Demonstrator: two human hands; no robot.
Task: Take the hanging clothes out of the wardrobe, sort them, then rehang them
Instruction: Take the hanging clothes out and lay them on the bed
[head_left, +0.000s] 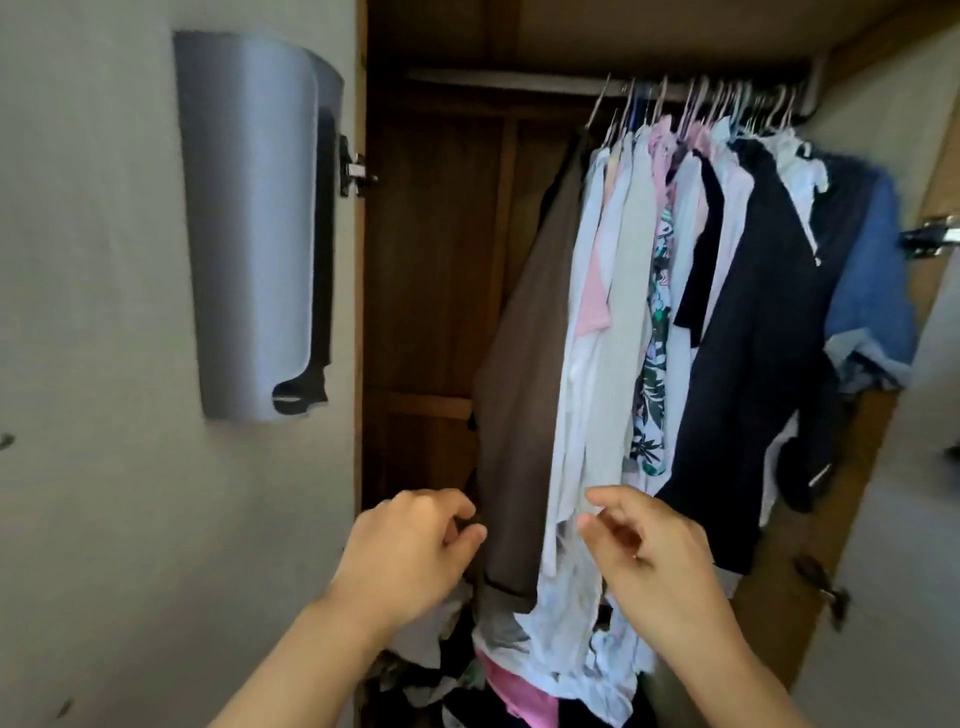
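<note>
hanging clothes (691, 291) bunched on rail (498, 82), 1 o'clock of wardrobe (431, 270) | soft, light, slippy on hangers; take by hanger necks, not hems | count: roughly a dozen, overlap hides exact | left hand (410, 551), right hand (649, 551) at 6 o'clock, two, loosely curled, holding nothing | loose pile (519, 680) below

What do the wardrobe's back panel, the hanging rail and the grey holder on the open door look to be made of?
Back panel: looks like dark brown wood or wood veneer, with visible frame strips and a dull sheen. Hanging rail: probably metal, pale grey and smooth, though blurred. Grey holder: likely moulded plastic, matt, with rounded edges and a cut-out slot at the bottom.
</note>
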